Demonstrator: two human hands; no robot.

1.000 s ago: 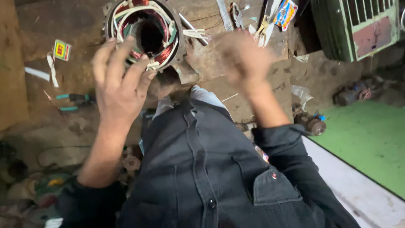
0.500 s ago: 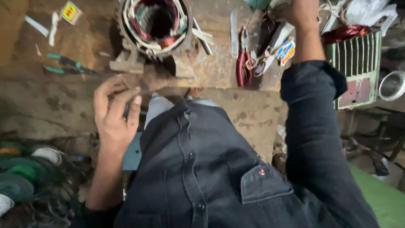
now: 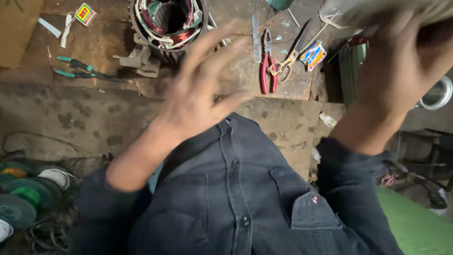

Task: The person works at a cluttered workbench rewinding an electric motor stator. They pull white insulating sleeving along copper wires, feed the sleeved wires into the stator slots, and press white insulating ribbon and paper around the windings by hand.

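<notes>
Our left hand [image 3: 200,89] blurred, fingers spread wide, holding nothing, above the bench [image 3: 94,118], our right hand [image 3: 401,61] raised, gripping a pale blurred bundle [image 3: 377,9] top right, motor winding [image 3: 169,23] beyond, red pliers [image 3: 266,71] near scissors [image 3: 285,63]

**Worn wood, copper wire and dull steel**

The worktop [image 3: 94,47] is rough, stained wood, matt with grime. On it the motor stator [image 3: 168,23] shows glossy reddish copper windings inside a dull grey metal shell, with pale matt insulation strips. The pliers [image 3: 267,71] have smooth red plastic grips and dark steel jaws; the scissors [image 3: 285,66] have yellowish handles. Two screwdrivers [image 3: 75,68] carry teal plastic handles. The shirt [image 3: 236,203] is dark, matt woven cloth with small shiny buttons. Far right, a metal bowl [image 3: 436,94] gleams.
</notes>
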